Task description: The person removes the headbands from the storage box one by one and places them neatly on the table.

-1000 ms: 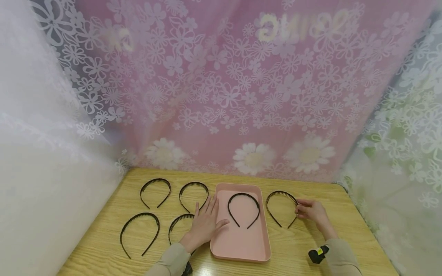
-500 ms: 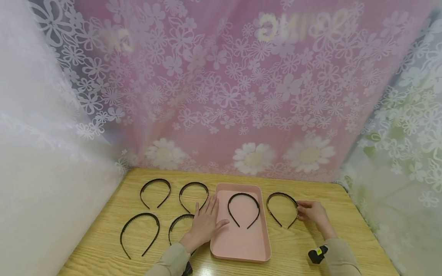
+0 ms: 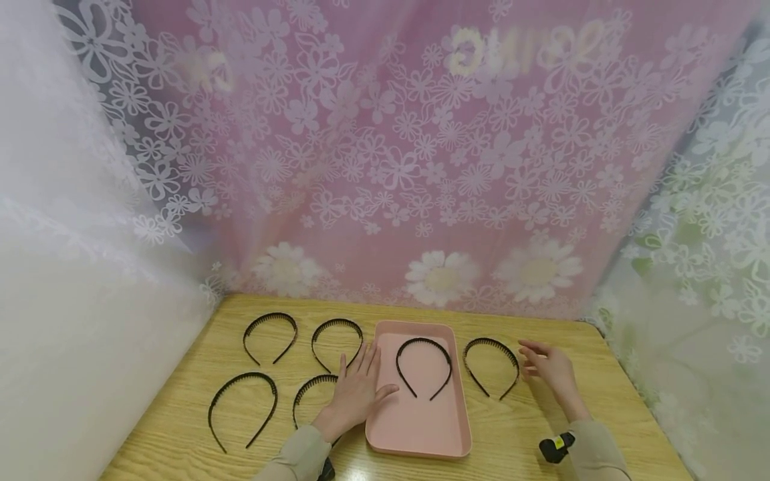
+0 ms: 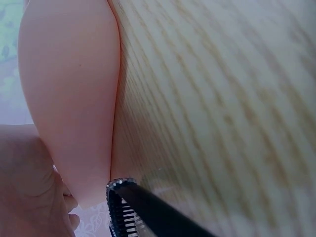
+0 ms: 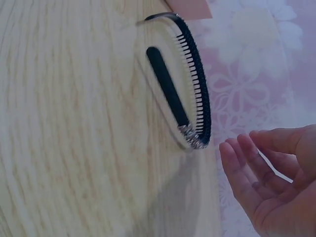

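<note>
Release looks like the step in hand. The right hand [image 3: 550, 366] has its fingers [image 5: 242, 165] loosely spread and empty, just clear of the outer end of the black toothed headband [image 3: 490, 366] that lies flat on the wooden table [image 3: 601, 401] between those fingertips and the pink tray [image 3: 415, 427]. The left hand [image 3: 355, 389] lies flat, fingers straight, thumb touching the tray's near wall; another headband [image 3: 311, 394] runs under its palm, though the left wrist view is too close to say how firmly it presses. A third headband [image 3: 424, 366] lies inside the tray. Next, I judge, comes a fresh pinch on a band's end, lifted clear of its teeth. Against the earlier frames, the right fingers pinched that band's end; now they have let go and drawn slightly away.
</note>
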`<state>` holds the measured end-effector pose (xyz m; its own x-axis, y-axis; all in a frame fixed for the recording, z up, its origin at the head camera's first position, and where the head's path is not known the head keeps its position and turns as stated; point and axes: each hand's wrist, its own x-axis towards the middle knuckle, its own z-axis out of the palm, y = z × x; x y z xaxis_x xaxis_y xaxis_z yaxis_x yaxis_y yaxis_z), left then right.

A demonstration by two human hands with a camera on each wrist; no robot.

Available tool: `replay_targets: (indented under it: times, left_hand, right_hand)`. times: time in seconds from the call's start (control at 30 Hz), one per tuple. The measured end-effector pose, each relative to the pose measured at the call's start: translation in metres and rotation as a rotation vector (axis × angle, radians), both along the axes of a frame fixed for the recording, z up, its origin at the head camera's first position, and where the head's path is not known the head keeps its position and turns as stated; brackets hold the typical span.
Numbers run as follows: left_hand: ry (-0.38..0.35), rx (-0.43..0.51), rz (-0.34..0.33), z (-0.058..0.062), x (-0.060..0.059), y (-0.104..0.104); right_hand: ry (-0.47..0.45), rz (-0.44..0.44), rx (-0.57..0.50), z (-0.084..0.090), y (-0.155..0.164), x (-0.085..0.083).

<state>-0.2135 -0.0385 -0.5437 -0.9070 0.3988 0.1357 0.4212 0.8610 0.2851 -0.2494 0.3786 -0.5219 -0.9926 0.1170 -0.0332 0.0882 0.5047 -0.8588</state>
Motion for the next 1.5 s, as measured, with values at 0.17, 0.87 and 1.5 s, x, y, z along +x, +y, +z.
replay_targets:
  times: [0.17, 0.87, 1.5]
  left_hand:
    - [0.01, 0.001, -0.001, -0.002, -0.001, 0.0]
    - [0.012, -0.001, 0.013, -0.002, -0.001, 0.001]
    - [0.051, 0.023, -0.003, -0.005, 0.0, 0.0]
  right_hand:
    - [0.074, 0.018, 0.023, 0.008, -0.008, 0.0]
    - [0.139, 0.162, -0.062, 0.037, -0.053, -0.003]
    - [0.136, 0.325, -0.002, 0.039, -0.114, -0.022]
